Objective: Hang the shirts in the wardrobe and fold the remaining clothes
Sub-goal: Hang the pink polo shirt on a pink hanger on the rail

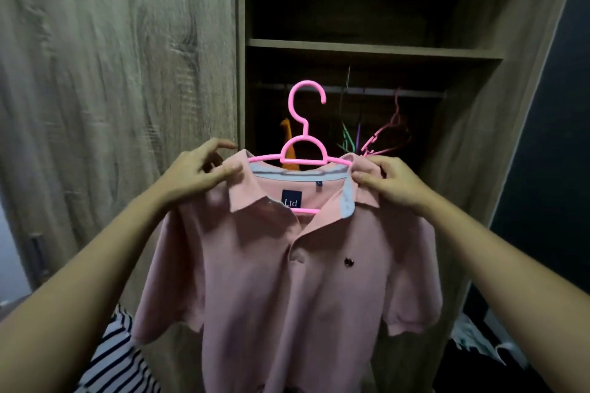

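In the head view, I hold the pink polo shirt (287, 290) up in front of the open wardrobe (472, 137), and it sits on a pink plastic hanger (305, 129) whose arms go inside the collar. My two hands are apart, one at each shoulder: the left hand (194, 174) pinches the collar on its side with one finger lifted, and the right hand (389, 182) grips the collar on the other side with curled fingers. The hook stands upright and free, in front of the rail (367, 91) but not on it, so I judge this shirt is dressed on the hanger and not yet hung. An orange garment (285, 134) hangs inside, which looks like one piece done. A striped garment (118, 357) lies low on my left and some pale clothes (479, 338) low on my right, so I think more hanging or folding is left. For room, the closed door (127, 73) is just beside my left hand, and its edge could catch the sleeve. The shelf (373, 49) is close above the rail, so the hook has little space to rise. Several empty hangers (389, 134) crowd the right part of the rail; the gap between them and the orange garment seems the best place.
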